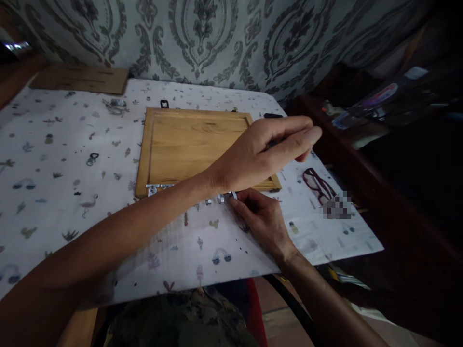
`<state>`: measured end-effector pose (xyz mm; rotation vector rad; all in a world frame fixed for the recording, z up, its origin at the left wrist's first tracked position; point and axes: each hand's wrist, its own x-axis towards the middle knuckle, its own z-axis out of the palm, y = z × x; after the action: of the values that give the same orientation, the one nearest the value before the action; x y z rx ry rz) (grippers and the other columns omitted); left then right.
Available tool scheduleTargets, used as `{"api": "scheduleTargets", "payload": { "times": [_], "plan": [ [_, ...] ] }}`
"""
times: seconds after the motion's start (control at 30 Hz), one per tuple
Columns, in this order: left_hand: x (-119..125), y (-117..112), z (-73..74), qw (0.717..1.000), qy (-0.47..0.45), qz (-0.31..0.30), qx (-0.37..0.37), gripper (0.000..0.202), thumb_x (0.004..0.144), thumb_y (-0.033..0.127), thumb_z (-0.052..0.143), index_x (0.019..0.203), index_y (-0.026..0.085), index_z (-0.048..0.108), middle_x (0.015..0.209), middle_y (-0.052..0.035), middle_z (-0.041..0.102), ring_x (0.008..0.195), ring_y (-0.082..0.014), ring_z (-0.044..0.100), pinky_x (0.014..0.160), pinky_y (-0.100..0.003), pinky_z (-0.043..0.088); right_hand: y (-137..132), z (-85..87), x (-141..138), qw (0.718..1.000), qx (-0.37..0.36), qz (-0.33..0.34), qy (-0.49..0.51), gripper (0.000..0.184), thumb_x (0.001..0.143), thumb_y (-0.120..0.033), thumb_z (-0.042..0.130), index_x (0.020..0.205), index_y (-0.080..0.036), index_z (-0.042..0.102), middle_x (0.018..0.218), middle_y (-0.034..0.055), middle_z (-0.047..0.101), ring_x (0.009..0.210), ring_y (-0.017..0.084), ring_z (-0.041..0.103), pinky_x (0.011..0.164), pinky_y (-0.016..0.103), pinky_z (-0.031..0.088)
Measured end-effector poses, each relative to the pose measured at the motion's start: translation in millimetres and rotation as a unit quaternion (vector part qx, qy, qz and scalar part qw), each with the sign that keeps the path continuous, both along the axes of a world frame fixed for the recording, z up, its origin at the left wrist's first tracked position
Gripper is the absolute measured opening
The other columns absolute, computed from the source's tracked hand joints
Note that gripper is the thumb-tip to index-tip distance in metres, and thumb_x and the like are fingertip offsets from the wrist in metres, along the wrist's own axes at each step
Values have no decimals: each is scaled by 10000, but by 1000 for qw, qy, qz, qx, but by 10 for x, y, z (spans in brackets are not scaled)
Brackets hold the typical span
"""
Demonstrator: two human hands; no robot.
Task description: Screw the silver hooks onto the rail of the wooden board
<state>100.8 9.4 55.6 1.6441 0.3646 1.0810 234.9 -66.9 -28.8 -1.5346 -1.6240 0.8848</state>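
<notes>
A framed wooden panel (191, 140) lies flat on the table, with metal fittings along its front edge. One silvery hinge-like fitting (152, 189) shows at its front left corner. My left arm reaches across the panel, and my left hand (275, 149) hovers over its right side. The fingers of that hand are pressed together; what they hold, if anything, is hidden. Below it, my right hand (262, 217) pinches a small shiny metal fitting (232, 195) at the panel's front edge. My left forearm covers part of the row of fittings.
A patterned white cloth (217, 260) covers the table. Red-framed glasses (318, 185) lie at the right. Cardboard (79, 78) and a small heap of metal pieces (115, 106) are at the back left. A plastic bottle (379, 99) lies beyond the table's right edge.
</notes>
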Motion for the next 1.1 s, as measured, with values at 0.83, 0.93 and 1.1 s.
{"api": "scheduleTargets", "payload": {
  "times": [0.83,0.93,1.1],
  "plan": [
    [-21,44,45,997,66,6,-28,405,1053,417,468,717,192,435,605,50,345,546,-48,390,531,-188,335,6,31,-26,1000,2,-5,-17,264,840,-421,646,720,-185,636,589,-11,559,538,114,457,508,262,380],
    [-5,-10,77,993,96,62,-3,394,1018,364,562,717,204,363,667,41,350,621,-65,401,586,-211,340,-1,30,-37,1000,-7,-9,-3,269,836,-435,645,727,-188,641,555,-20,541,497,108,442,474,257,377],
    [67,-88,45,991,30,127,-40,364,1028,265,546,731,202,345,701,39,331,664,-64,398,632,-205,376,1,25,-35,1000,-8,-13,-5,258,817,-425,635,726,-184,649,559,-7,574,485,111,455,460,257,381]
  ]
}}
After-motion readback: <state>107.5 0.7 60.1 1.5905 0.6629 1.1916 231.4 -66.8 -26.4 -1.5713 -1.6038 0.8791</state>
